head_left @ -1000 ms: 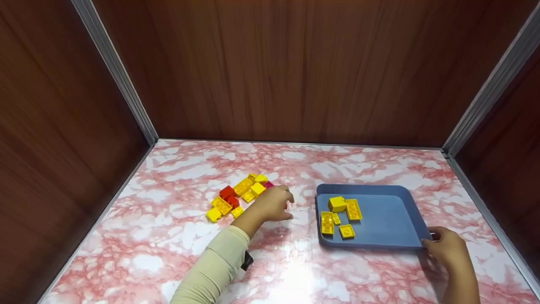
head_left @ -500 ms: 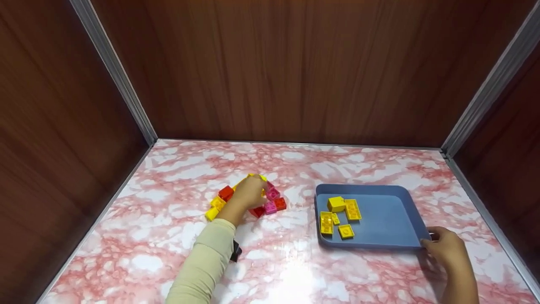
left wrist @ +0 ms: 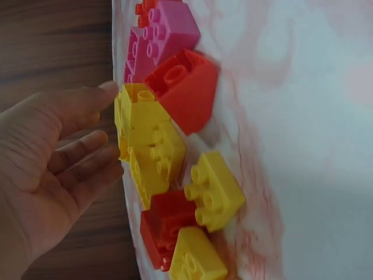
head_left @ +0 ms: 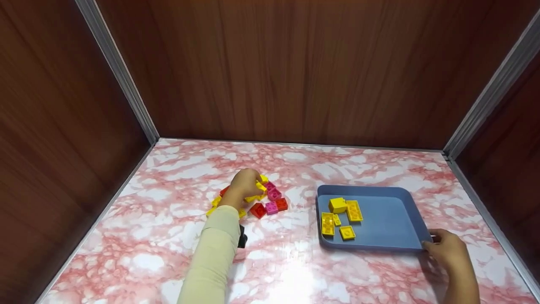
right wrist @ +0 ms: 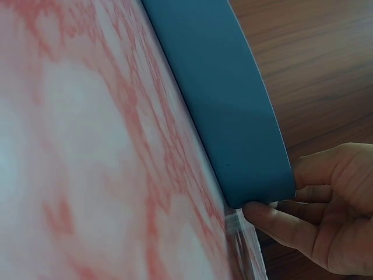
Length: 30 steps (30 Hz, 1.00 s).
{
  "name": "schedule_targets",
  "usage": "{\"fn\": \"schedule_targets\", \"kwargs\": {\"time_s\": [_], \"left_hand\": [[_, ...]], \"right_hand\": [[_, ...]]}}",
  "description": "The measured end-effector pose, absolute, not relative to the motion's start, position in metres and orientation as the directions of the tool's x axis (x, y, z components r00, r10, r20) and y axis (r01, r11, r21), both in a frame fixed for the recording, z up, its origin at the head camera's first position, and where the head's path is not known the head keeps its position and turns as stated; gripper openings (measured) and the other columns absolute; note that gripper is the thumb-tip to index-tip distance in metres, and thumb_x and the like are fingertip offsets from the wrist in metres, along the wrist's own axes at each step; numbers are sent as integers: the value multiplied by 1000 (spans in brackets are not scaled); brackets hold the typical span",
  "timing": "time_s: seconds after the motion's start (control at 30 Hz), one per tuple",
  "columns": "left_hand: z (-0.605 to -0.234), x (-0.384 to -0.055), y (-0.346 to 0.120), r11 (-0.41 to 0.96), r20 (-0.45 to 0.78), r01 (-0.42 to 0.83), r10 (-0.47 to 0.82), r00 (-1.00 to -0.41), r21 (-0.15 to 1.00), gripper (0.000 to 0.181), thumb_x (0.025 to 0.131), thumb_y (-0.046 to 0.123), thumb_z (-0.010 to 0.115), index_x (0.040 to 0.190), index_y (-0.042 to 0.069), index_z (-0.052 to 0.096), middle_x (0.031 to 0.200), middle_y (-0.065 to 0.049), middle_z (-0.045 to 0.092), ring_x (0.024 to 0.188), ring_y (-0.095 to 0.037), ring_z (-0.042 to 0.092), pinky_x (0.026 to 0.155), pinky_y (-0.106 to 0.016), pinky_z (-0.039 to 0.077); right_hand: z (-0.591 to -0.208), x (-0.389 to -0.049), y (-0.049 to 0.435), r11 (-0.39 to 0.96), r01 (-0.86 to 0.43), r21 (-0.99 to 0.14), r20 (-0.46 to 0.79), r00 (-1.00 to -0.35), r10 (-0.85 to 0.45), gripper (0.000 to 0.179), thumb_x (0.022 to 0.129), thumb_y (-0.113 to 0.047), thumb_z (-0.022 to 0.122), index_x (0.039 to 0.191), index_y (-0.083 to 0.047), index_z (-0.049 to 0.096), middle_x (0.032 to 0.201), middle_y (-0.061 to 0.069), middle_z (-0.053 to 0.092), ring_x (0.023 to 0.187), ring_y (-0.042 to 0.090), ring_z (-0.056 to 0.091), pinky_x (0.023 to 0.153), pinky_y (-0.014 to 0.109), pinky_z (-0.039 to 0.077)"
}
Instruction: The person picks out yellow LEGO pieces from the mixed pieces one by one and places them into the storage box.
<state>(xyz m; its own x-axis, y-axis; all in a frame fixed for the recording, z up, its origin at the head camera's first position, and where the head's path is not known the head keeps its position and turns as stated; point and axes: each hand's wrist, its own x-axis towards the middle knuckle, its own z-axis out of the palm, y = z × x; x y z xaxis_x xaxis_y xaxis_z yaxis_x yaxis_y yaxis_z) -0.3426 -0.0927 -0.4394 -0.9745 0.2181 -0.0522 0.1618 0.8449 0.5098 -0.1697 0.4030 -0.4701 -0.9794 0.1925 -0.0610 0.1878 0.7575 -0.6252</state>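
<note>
Toy building bricks in yellow, red and pink lie in a loose pile on the table's left half. My left hand (head_left: 246,184) is over the pile, and its thumb and fingers are spread at a yellow brick (left wrist: 141,119). In the left wrist view a red brick (left wrist: 187,90), a pink brick (left wrist: 173,30) and another yellow brick (left wrist: 217,191) lie around it. The hand hides part of the pile in the head view. My right hand (head_left: 448,248) grips the near right corner of a blue tray (head_left: 392,221), thumb and fingers at its wall (right wrist: 233,116).
Several yellow bricks (head_left: 337,205) are in the tray's left part. Red (head_left: 281,204) and pink bricks (head_left: 271,207) form the pile's right edge. Wood-grain panels (head_left: 295,76) enclose the pink-and-white marbled table (head_left: 291,164) at the back and both sides.
My left hand has moved left from the pile's right side onto its yellow bricks, uncovering the red and pink ones. My right hand stays at the tray corner.
</note>
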Motion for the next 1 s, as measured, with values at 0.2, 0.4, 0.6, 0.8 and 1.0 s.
{"fn": "schedule_targets", "kwargs": {"time_s": [0.2,0.4,0.6,0.8,1.0], "left_hand": [[-442,-348,-89,842,-104,84,164,-981,532,32,74,15,85,100,3,72,95,-6,69,92,-24,59,89,-35,49],[-442,-349,-86,850,-120,55,137,-983,524,26,70,13,86,89,2,72,85,-5,67,85,-24,59,85,-36,50],[-444,-350,-86,848,-112,62,142,-984,526,20,69,10,85,80,3,71,79,-4,64,80,-23,56,80,-35,52],[-447,-351,-88,849,-105,76,153,-983,523,18,71,12,84,82,3,72,82,-4,65,80,-23,56,80,-35,52],[-445,-349,-89,841,-93,86,159,-983,534,21,72,12,83,86,3,71,84,-4,65,80,-22,57,78,-35,52]], "right_hand": [[-471,-169,404,758,188,-624,-59,-979,195,52,85,-10,62,123,21,47,106,37,61,86,38,65,82,54,46],[-470,-169,403,752,188,-631,-57,-979,196,51,86,-9,63,123,21,48,106,37,61,84,37,66,80,51,47],[-469,-170,403,754,192,-628,-65,-978,196,51,85,-10,63,123,21,48,105,36,61,80,30,66,73,41,48],[-469,-170,402,754,200,-626,-73,-977,199,53,86,-11,64,124,21,47,105,36,60,80,30,66,71,40,50],[-469,-169,402,746,198,-635,-68,-977,202,52,85,-10,63,124,22,47,105,37,61,81,32,66,70,37,50]]}}
